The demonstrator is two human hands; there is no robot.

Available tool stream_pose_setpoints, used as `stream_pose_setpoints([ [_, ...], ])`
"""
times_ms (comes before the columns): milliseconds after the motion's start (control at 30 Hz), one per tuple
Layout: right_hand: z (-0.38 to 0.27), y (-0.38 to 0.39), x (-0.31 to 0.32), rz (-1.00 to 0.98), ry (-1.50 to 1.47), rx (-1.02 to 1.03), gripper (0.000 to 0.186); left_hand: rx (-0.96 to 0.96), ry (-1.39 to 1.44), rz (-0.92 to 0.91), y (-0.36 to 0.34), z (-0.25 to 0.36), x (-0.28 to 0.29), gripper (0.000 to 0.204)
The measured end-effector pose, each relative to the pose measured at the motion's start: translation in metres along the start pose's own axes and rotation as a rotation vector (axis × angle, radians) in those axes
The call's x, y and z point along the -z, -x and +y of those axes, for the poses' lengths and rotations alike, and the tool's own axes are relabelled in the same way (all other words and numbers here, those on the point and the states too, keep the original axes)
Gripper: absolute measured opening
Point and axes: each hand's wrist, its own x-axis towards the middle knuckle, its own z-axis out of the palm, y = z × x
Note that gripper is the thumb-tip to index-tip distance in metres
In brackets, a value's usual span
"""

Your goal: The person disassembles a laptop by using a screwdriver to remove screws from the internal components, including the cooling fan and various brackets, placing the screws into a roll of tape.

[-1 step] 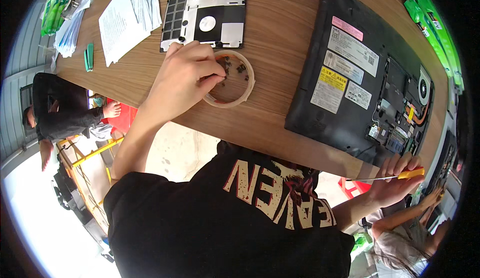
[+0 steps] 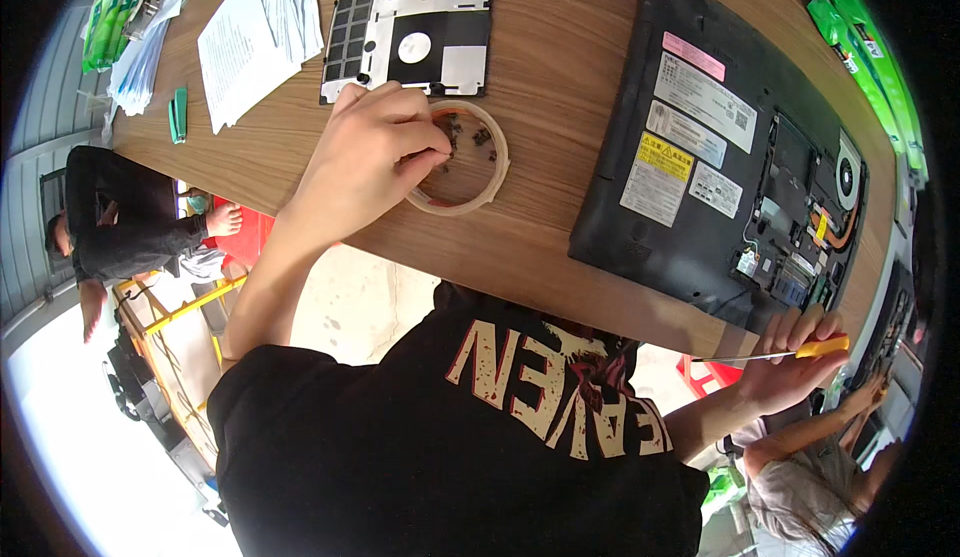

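Observation:
My left hand point(image 2: 385, 147) reaches over a roll of tape point(image 2: 497, 179) lying flat on the table. Its thumb and forefinger are pinched together above the ring's left side; whatever is between them is too small to make out. Several small dark screws point(image 2: 483, 138) lie inside the ring. At the right, by the table's front edge, my right hand point(image 2: 785, 372) is closed around a screwdriver point(image 2: 822, 348) with a yellow handle, its thin shaft pointing left. Close to that hand lies a black laptop point(image 2: 620, 107), underside up, with its fan and inner parts exposed on the right.
A laptop bottom cover point(image 2: 465, 32) lies beyond the tape roll. Papers point(image 2: 250, 52), a green stapler point(image 2: 178, 115) and green packs point(image 2: 118, 17) are at the far left. One person point(image 2: 130, 202) sits at the left; another person point(image 2: 800, 467) works at the lower right.

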Motion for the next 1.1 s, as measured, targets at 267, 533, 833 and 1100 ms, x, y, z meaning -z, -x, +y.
stream_pose_setpoints([
  [267, 0.0, 0.004, 0.003, 0.008, -0.056, -0.024, 0.042, -0.058, -0.032, 0.037, 0.002, -0.006, 0.001, 0.012],
  [533, 0.003, 0.006, 0.012, 0.012, -0.099, -0.052, 0.041, -0.045, -0.039, 0.019, 0.005, 0.004, 0.004, 0.013],
  [833, 0.003, 0.006, 0.012, 0.018, -0.105, -0.06, 0.042, -0.072, -0.077, -0.016, -0.003, 0.004, 0.001, 0.011],
  [1100, 0.002, 0.008, 0.012, 0.012, -0.12, -0.05, 0.042, -0.085, -0.079, -0.027, -0.005, 0.004, 0.0, 0.011],
])
